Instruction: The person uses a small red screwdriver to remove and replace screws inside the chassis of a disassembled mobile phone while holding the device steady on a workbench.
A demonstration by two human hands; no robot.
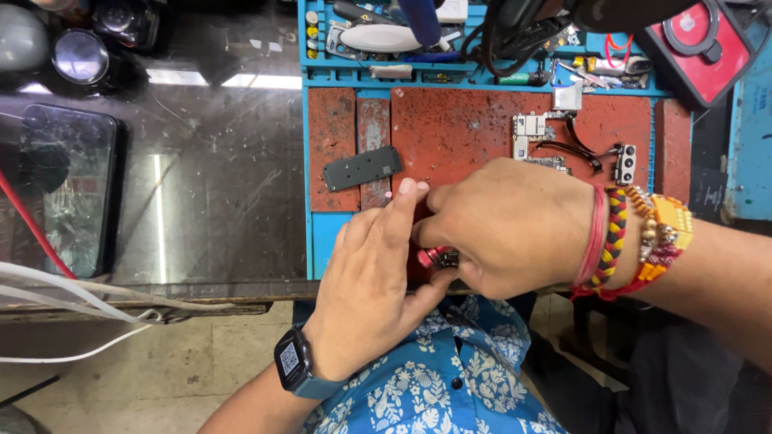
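Note:
My left hand (pixel 371 285) rests at the front edge of the blue repair mat (pixel 322 241), index finger stretched forward onto the red work surface. My right hand (pixel 503 225) is closed over a small tool with a red and black handle (pixel 434 257), which pokes out between both hands. What lies under the hands is hidden. A loose black rectangular phone part (pixel 362 167) lies just beyond my left fingertips. A circuit board with black flex cables (pixel 555 145) sits behind my right hand.
A tray of tools, screws and a white oval item (pixel 378 38) runs along the mat's back. A dark phone (pixel 68 189) lies on the glass counter at left, with white cables (pixel 88 297) near the front edge. A red phone case (pixel 704 48) sits at the back right.

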